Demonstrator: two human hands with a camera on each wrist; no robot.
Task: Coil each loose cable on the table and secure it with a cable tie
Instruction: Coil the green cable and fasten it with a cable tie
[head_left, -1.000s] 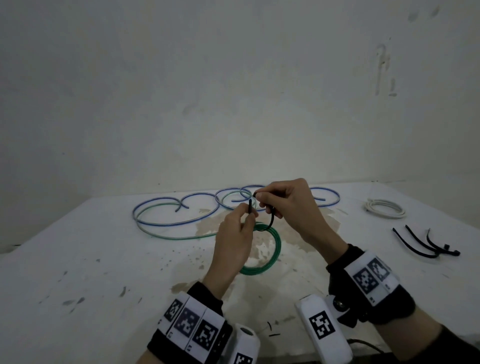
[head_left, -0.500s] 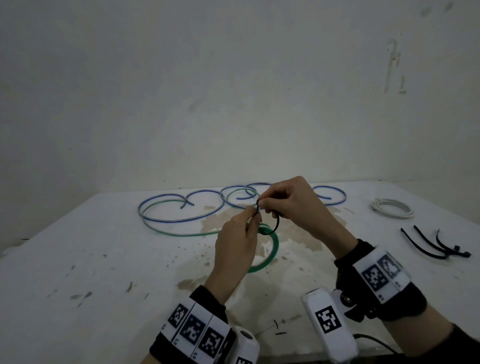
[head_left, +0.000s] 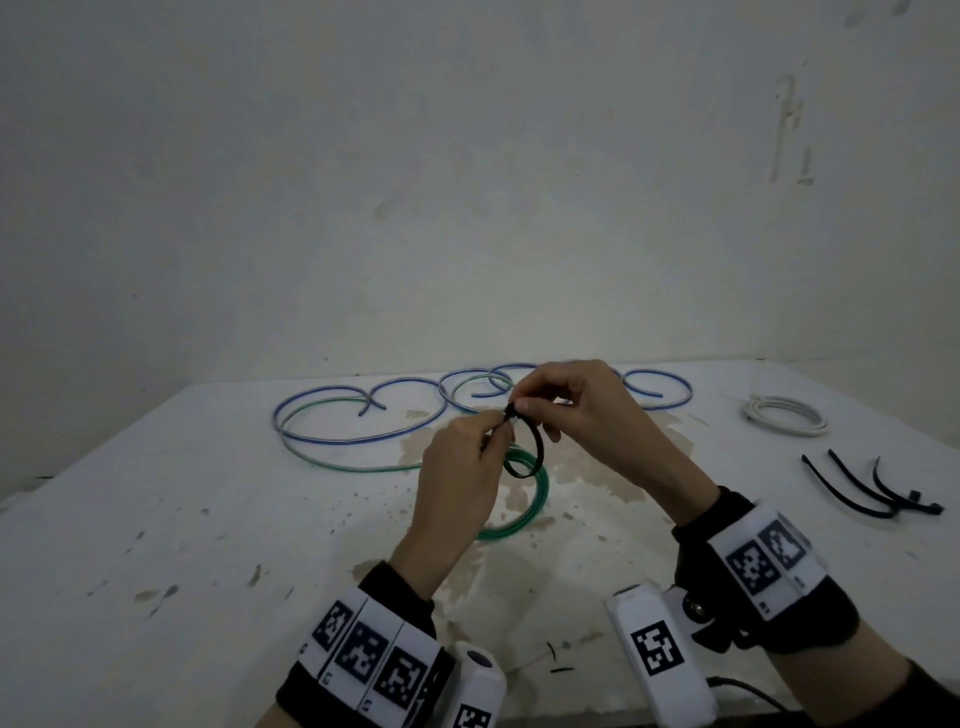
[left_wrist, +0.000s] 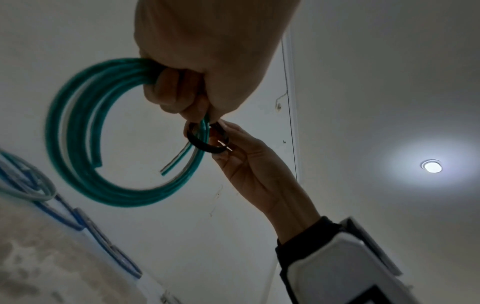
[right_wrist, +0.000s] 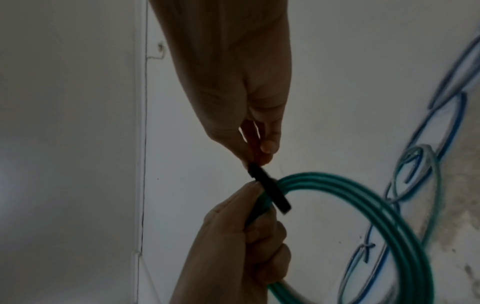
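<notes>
Green cable coil (head_left: 524, 499) hangs below both hands' grip on black tie (head_left: 527, 447)

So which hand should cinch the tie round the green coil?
The right hand: it pinches the tie at its head, free to pull. The left hand grips the green coil and should keep the turns together.

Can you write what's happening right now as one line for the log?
step: tying green coil | left hand: grips coil | right hand: pinches black cable tie looped round coil | tie: not tight
</notes>
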